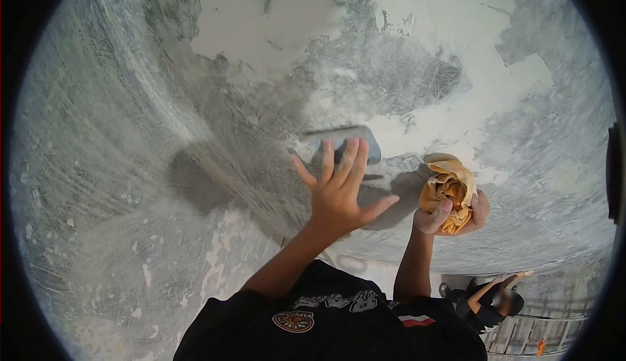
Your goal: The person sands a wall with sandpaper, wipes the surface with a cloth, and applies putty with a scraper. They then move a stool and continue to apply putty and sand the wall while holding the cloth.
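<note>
My left hand (339,188) is spread wide, its back toward me and its thumb pointing right. Its fingertips overlap a flat grey-blue rectangular piece (373,144) that lies along the large curved surface. In my right hand (480,210) is a crumpled yellow-orange cloth (450,188), bunched into folds, with the thumb across its lower left side. The surface (417,81) around both hands is grey and scuffed, with pale smooth patches.
At the lower right another person (489,305) in dark clothes reaches up toward the surface with one arm. A slatted, plank-like area (535,335) lies below that person. A dark object (613,172) shows at the right edge.
</note>
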`<state>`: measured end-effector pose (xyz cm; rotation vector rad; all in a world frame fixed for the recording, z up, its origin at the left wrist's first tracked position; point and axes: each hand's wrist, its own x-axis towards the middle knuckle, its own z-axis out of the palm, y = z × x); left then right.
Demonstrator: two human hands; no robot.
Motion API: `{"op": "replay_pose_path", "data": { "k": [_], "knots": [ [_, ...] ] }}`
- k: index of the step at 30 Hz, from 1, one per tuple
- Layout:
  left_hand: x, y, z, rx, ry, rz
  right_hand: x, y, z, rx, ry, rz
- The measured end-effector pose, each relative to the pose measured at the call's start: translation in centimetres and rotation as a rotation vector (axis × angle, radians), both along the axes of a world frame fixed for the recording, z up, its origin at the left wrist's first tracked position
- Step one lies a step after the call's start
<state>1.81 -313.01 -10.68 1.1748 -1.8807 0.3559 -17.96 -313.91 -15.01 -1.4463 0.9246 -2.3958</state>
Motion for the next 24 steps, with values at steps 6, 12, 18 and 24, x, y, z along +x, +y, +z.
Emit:
{"op": "replay_pose_path", "data": {
  "k": [6,12,18,24],
  "knots": [
    [-0.1,-0.1,-0.8,-0.011,-0.063,0.005,-0.6,0.0,-0.6,0.006,0.022,0.049],
    [-1.2,0.1,-3.6,-0.009,0.013,-0.024,-1.6,-0.8,-2.2,-0.168,0.157,-0.326],
    [-0.2,-0.8,-1.2,-0.081,-0.043,-0.013,-0.8,1.5,-2.0,0.054,0.059,-0.052],
    [-0.5,0.2,-0.3,-0.013,0.003,-0.024,-4.0,0.8,-7.5,0.020,0.022,-0.102]
  ]
}}
